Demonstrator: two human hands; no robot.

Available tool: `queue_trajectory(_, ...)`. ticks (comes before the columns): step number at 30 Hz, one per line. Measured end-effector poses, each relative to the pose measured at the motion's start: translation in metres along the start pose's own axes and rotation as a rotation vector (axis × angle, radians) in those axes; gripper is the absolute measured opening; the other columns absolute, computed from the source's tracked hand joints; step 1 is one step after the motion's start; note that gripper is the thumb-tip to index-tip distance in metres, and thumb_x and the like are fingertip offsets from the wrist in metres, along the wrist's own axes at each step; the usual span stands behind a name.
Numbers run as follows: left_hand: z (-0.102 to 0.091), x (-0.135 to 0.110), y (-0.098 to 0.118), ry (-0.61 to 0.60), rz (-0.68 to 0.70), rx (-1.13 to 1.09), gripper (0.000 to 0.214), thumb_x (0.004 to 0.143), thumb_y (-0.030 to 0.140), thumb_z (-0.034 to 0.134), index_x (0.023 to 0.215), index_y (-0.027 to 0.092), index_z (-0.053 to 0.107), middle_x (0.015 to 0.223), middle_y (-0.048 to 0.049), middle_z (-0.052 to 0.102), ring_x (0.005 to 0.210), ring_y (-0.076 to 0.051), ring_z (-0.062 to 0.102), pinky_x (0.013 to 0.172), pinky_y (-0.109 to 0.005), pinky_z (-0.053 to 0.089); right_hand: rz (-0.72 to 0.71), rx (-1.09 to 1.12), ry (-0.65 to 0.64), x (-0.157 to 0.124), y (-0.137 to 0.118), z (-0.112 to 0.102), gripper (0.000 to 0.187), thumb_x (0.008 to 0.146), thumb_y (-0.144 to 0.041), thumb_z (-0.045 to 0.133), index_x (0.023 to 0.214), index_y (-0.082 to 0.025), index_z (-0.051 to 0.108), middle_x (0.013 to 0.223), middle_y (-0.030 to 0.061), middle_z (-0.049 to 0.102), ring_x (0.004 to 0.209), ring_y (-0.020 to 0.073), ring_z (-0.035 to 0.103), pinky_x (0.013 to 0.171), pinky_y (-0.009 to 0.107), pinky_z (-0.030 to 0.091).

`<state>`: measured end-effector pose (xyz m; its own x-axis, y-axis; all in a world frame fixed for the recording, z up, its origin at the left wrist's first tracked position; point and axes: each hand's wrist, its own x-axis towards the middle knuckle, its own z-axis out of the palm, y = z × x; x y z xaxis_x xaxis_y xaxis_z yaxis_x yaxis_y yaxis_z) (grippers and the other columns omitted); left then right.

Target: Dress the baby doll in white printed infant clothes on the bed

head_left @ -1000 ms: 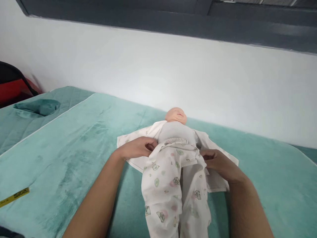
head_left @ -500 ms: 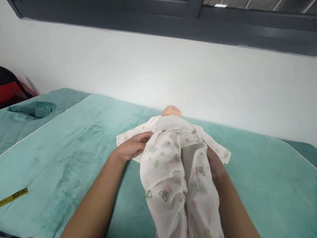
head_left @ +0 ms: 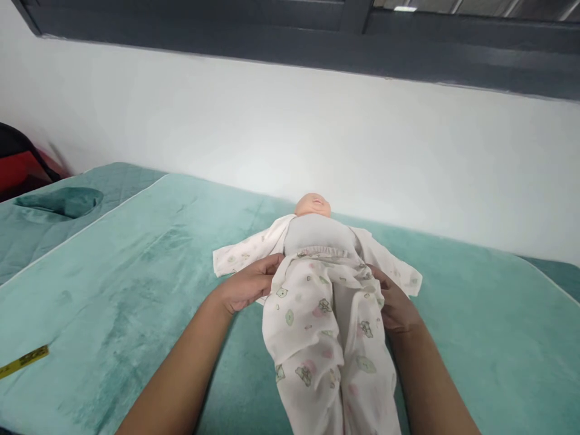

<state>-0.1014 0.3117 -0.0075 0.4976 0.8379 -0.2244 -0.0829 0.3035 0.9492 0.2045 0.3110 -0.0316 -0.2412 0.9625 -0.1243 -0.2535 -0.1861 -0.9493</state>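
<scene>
A baby doll (head_left: 313, 205) lies on its back, its head toward the wall. Its pale torso (head_left: 321, 233) shows between the spread sides of a white patterned jacket (head_left: 247, 251). White baby trousers (head_left: 312, 338) printed with green and pink figures cover its lower body and legs. At the left side of the waistband, my left hand (head_left: 254, 282) is closed on the trousers, fingertips partly hidden in the cloth. My right hand (head_left: 393, 302) grips the opposite side of the waistband, its fingers partly behind the fabric. The trouser ends run out of view at the bottom.
Green plush cloth (head_left: 113, 290) covers the bed or table under the doll. A yellow strip (head_left: 25, 360) lies at the left edge. Farther left are a green cushion with a hollow (head_left: 61, 202) and a red and black object (head_left: 20, 163). A white wall (head_left: 272, 133) stands behind.
Both hands have drawn the trouser waistband down slightly toward me. More of the doll's torso shows, and the trousers' front lies flatter.
</scene>
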Motion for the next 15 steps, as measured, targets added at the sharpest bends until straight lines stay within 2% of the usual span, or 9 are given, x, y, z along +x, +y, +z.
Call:
queue_trajectory(4,0.005,0.004,-0.005,0.056,0.060,-0.184,0.039,0.065,0.021,0.071,0.104,0.017,0.067,0.093,-0.0052,0.068,0.082,-0.017,0.062,0.070,-0.026,0.047,-0.025,-0.010,-0.010,0.001,0.003,0.000,0.033,0.058,-0.031,0.086,0.087,-0.029,0.072,0.078,0.0000,0.071,0.068,0.0180,0.064,0.061,0.028,0.053)
queue_trajectory(8,0.011,0.007,-0.006,0.118,0.100,-0.259,0.033,0.065,0.026,0.073,0.096,0.016,0.068,0.087,-0.0054,0.067,0.080,-0.019,0.062,0.070,-0.029,0.047,-0.037,0.011,0.012,0.003,0.005,0.006,0.031,0.060,-0.027,0.081,0.090,-0.027,0.072,0.080,0.0009,0.073,0.070,0.0196,0.066,0.065,0.031,0.053)
queue_trajectory(15,0.025,0.007,-0.003,0.302,0.186,-0.212,0.022,0.071,0.033,0.072,0.083,0.017,0.063,0.082,-0.0020,0.062,0.083,-0.018,0.056,0.071,-0.028,0.045,0.005,0.040,-0.023,0.014,0.007,0.009,0.015,0.056,-0.021,0.073,0.070,-0.022,0.068,0.061,0.0001,0.066,0.052,0.0178,0.058,0.050,0.030,0.045)
